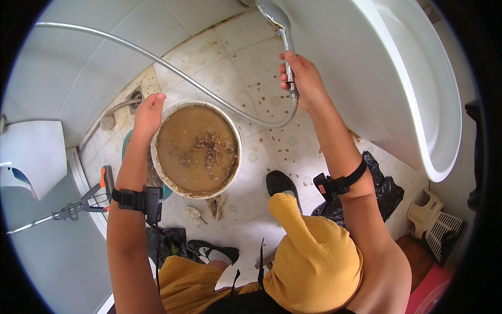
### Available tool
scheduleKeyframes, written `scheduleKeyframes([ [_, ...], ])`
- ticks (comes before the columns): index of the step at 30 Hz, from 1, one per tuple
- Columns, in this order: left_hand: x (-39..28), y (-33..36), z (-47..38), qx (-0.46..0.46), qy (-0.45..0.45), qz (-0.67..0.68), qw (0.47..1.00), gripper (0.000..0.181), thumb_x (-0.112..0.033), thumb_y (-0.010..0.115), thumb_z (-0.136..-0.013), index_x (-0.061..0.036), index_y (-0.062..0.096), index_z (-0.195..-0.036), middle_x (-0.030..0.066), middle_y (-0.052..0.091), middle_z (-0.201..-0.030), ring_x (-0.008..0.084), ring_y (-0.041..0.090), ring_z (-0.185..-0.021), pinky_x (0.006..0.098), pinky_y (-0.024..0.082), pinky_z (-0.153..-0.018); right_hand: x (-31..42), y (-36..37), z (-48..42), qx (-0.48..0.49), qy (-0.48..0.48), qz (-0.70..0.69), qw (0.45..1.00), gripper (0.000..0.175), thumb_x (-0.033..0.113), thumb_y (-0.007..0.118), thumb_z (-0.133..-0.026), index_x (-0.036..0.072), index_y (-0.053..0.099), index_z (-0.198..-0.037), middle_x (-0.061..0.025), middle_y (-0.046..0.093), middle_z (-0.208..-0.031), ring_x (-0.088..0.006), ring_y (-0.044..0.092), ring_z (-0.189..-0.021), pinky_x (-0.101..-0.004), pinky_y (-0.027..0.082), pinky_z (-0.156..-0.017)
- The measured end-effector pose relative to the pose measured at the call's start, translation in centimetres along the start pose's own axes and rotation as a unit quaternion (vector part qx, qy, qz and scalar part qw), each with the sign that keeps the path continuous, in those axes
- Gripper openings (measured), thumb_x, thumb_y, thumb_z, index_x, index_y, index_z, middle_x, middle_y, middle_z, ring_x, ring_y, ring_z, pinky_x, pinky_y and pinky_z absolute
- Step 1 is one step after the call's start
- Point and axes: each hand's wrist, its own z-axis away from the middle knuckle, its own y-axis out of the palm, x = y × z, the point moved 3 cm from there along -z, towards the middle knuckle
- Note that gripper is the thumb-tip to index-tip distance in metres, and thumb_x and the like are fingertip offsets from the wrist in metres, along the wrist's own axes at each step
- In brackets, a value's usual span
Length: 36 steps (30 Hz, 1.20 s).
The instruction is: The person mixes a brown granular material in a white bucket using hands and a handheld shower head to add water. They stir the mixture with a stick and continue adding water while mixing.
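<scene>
My right hand [302, 80] grips the handle of a chrome shower head [288, 41], which points away from me beside the white bathtub [376, 70]. Its metal hose [184, 76] loops from the handle across to the left wall. My left hand [148, 115] hovers by the left rim of a round white bucket [240, 147]. Its thumb shows, but the fingers are mostly hidden. Murky brown water [180, 129] fills much of the bucket, with dark clumps of debris [211, 149] in it. Partly behind the bucket and my left forearm is a teal basin [166, 192] holding brown matter.
Brown bits dot the tiled floor [251, 157]. A drain [135, 96] with a pipe lies by the left wall. Black plastic bags [386, 192] lie right, near a beige plastic stool [425, 208]. A mop-like tool [78, 208] leans left. Yellow cloth [317, 255] bulges before me.
</scene>
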Motion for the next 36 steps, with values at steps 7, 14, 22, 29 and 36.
scheduleKeyframes([
  [7,5.9,0.7,0.1,0.044,-0.126,0.105,0.985,0.062,-0.053,0.042,-0.109,0.0007,0.065,-0.130,0.0144,0.064,-0.134,0.0255,0.055,-0.127,0.0377,0.037,-0.112,0.0,-0.1,-1.9,-0.017,-0.010,0.015,1.000,0.035,0.037,0.062,-0.103,0.003,0.060,-0.104,-0.0046,0.060,-0.086,-0.0125,0.058,-0.067,-0.0293,0.055,-0.058],
  [14,6.6,1.7,0.1,0.033,-0.201,0.164,0.965,0.052,-0.047,0.047,-0.107,-0.0042,0.066,-0.129,0.0135,0.062,-0.136,0.0261,0.053,-0.128,0.0389,0.037,-0.112,1.4,2.7,-5.8,0.004,-0.052,0.051,0.997,0.036,0.037,0.060,-0.104,0.001,0.058,-0.104,-0.0056,0.060,-0.087,-0.0138,0.058,-0.069,-0.0311,0.057,-0.060],
  [22,7.5,2.7,-0.4,-0.005,-0.185,0.192,0.964,0.039,-0.031,0.055,-0.100,-0.0042,0.070,-0.124,0.0117,0.063,-0.135,0.0257,0.053,-0.126,0.0406,0.042,-0.107,0.9,4.1,-8.6,0.008,-0.058,0.050,0.997,0.037,0.038,0.060,-0.104,0.002,0.058,-0.108,-0.0049,0.060,-0.088,-0.0124,0.058,-0.070,-0.0298,0.056,-0.061],
  [29,7.1,2.9,-0.5,-0.037,-0.190,0.146,0.970,0.035,-0.028,0.054,-0.100,-0.0050,0.071,-0.120,0.0144,0.069,-0.119,0.0271,0.061,-0.110,0.0402,0.046,-0.097,1.6,5.0,-9.8,0.018,-0.053,0.038,0.998,0.034,0.037,0.061,-0.104,0.004,0.056,-0.102,-0.0046,0.060,-0.084,-0.0135,0.058,-0.067,-0.0306,0.054,-0.059],
  [36,6.9,3.3,-0.3,-0.068,-0.161,0.114,0.978,0.033,-0.025,0.054,-0.101,-0.0021,0.070,-0.117,0.0128,0.072,-0.107,0.0254,0.064,-0.100,0.0358,0.048,-0.091,6.7,7.9,-7.7,0.036,-0.202,0.072,0.976,0.040,0.040,0.059,-0.105,0.002,0.061,-0.118,-0.0011,0.059,-0.085,-0.0092,0.055,-0.069,-0.0270,0.048,-0.061],
])
